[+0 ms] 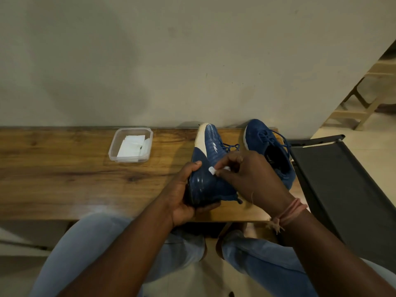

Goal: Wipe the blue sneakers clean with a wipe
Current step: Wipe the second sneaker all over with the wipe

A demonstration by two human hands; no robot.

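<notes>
A blue sneaker (211,151) with a white sole lies tilted on its side on the wooden table (64,172), toe toward the wall. My left hand (184,191) grips its heel from below and the left. My right hand (250,174) pinches a small white wipe (212,169) against the sneaker's side near the heel; most of the wipe is hidden under my fingers. The second blue sneaker (270,146) stands upright to the right, at the table's end.
A clear plastic container (131,144) with folded white wipes sits at the back of the table, left of the sneakers. A black fabric chair (342,185) stands to the right of the table. The wall rises right behind the table. My knees are below the front edge.
</notes>
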